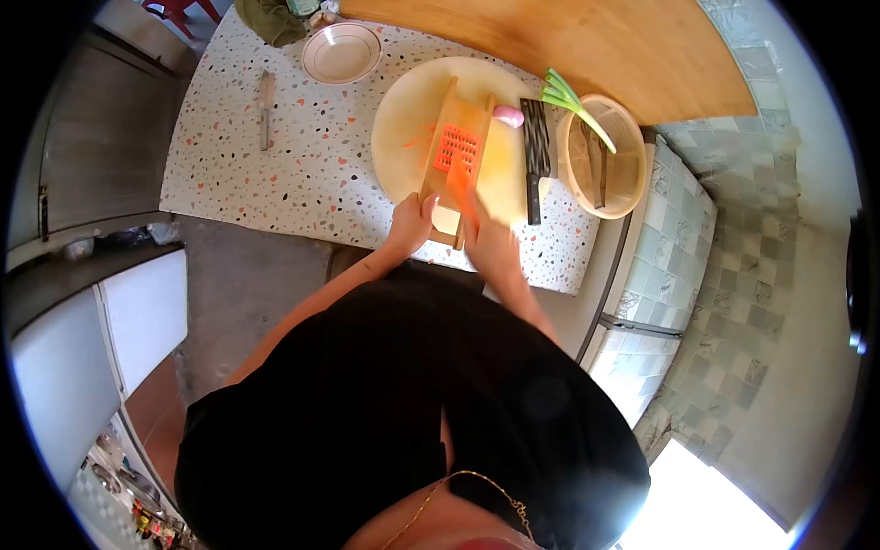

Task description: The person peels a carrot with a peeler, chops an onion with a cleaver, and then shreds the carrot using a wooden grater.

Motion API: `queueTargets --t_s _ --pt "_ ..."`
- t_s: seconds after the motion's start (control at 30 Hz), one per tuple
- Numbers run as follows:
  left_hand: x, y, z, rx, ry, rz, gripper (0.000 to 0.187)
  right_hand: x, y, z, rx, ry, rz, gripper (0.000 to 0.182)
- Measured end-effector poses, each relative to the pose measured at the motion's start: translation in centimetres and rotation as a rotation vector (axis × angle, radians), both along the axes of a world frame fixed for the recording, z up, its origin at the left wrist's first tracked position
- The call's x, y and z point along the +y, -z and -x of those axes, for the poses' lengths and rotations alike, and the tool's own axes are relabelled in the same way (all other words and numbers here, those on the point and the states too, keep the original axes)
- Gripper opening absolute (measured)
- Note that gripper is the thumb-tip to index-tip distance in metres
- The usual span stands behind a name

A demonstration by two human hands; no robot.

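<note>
A wooden grater [471, 116] with an orange-stained grating plate leans lengthwise over a round cutting board [403, 101]. My left hand [412, 225] is closed around the grater's near left edge. In my right hand [490, 246] is a carrot [459, 178], pressed against the lower part of the grating plate; the fingers are slightly blurred. Some orange shreds [417, 140] lie on the board left of the grater. Just right of the grater sits a small purple-pink onion or shallot [508, 115]. A cleaver [534, 147] with a black handle lies along the board's right side.
A round basket [632, 174] at the right holds a green onion [587, 112] and a dark slender utensil [600, 174]. A shallow bowl [342, 53] and a knife [266, 110] rest on the speckled counter [220, 156] to the left. Dark green cloth [270, 20] lies at the back.
</note>
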State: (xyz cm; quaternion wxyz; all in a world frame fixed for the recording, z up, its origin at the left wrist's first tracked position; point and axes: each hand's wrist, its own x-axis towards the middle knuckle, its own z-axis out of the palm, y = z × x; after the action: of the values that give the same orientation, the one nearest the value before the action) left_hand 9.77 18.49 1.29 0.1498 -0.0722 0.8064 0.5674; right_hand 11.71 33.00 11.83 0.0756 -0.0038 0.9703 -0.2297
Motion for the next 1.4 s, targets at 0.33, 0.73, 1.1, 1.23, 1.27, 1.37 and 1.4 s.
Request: queueTargets --t_s 0.33,0.73,1.1,1.23,1.27,1.37,1.4 --pt "0.3 -1.5 -0.6 -0.027 -0.013 -0.066 0.047 1.2 4.0 11.2 0.044 0.054 -0.118 0.050" --pt "-2.4 1.9 5.3 0.222 -0.252 0.079 0.046 -3.0 2.7 12.5 -0.056 0.069 -0.040 0.048" --pt "-0.7 -1.9 4.3 -0.189 -0.117 -0.163 0.046 -2.7 0.6 6.2 -0.030 0.026 -0.174 0.053" --pt "-0.8 -2.6 3.9 -0.230 -0.080 -0.251 0.050 -3.1 1.4 7.1 -0.061 0.062 -0.192 0.051" --pt "-0.8 -2.3 4.0 -0.234 -0.084 -0.250 0.050 -3.3 1.7 7.8 -0.065 0.059 -0.191 0.051" --pt "-0.7 -0.5 5.5 -0.184 -0.224 -0.273 0.051 -4.1 2.8 10.5 0.023 0.043 -0.123 0.050" --pt "-1.0 -0.6 5.7 -0.183 -0.224 -0.272 0.051 -4.6 3.0 11.0 0.035 0.047 -0.101 0.049"
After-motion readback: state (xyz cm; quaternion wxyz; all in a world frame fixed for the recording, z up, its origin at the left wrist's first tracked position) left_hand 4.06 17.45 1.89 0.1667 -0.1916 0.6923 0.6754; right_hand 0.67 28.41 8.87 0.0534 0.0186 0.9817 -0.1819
